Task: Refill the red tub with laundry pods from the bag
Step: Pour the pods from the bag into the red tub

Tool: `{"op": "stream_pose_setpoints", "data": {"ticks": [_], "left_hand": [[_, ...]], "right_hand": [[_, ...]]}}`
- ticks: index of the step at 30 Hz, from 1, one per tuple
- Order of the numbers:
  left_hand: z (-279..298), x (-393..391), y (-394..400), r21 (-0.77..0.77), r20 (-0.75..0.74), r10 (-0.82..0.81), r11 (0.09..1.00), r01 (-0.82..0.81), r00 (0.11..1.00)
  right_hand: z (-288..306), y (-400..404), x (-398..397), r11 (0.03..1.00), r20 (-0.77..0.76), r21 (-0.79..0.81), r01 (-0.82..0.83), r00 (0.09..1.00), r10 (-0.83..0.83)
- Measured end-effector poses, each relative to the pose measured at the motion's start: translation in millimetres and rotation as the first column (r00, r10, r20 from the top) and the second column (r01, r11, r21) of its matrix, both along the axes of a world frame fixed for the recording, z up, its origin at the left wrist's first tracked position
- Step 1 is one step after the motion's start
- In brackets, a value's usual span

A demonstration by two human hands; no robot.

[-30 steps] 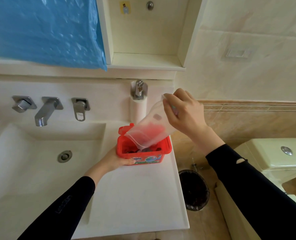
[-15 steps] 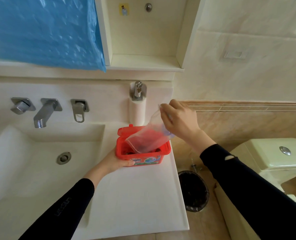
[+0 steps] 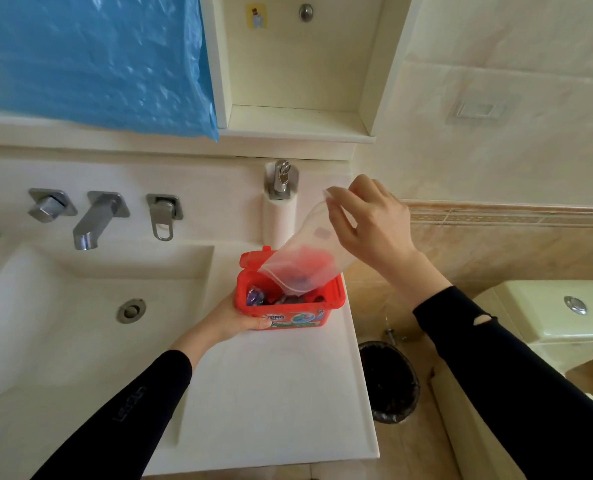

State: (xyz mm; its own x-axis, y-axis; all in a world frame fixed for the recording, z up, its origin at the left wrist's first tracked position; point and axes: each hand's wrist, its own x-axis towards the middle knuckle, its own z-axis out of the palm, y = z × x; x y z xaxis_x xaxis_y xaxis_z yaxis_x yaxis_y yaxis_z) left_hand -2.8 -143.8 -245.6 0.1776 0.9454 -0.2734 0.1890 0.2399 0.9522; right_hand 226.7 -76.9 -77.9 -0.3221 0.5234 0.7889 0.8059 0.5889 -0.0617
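Note:
The red tub [image 3: 290, 318] stands on the white counter [image 3: 277, 393] with its lid flipped back. Several dark and purple laundry pods [image 3: 257, 296] lie inside it. My left hand [image 3: 234, 320] grips the tub's front left corner. A clear plastic bag [image 3: 307, 258] hangs upside down over the tub, its mouth down inside the rim. My right hand [image 3: 371, 225] pinches the bag's upper end. Through the plastic the red of the tub shows; I cannot tell whether pods are still in the bag.
A sink basin [image 3: 63, 327] with a wall tap [image 3: 96, 220] lies left of the counter. A soap dispenser [image 3: 279, 202] stands behind the tub. A dark bin [image 3: 388, 382] sits on the floor to the right, beside a toilet [image 3: 558, 317].
My right hand dipped the bag lower into the tub, then lifted it again and tipped it steeper. The tub and my left hand have stayed in place.

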Motion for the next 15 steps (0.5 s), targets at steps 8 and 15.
{"op": "stream_pose_setpoints", "data": {"ticks": [8, 15], "left_hand": [[-7.9, -1.7, 4.5, -0.004, -0.03, 0.015, 1.0, -0.015, 0.999], [-11.5, -2.5, 4.1, -0.003, -0.024, 0.02, 1.0, -0.02, 1.0]], "right_hand": [[34.8, -0.2, -11.2, 0.984, 0.133, 0.142, -0.107, 0.987, 0.088], [26.9, 13.2, 5.1, 0.982, -0.242, -0.186, -0.026, 0.97, -0.02]]}}
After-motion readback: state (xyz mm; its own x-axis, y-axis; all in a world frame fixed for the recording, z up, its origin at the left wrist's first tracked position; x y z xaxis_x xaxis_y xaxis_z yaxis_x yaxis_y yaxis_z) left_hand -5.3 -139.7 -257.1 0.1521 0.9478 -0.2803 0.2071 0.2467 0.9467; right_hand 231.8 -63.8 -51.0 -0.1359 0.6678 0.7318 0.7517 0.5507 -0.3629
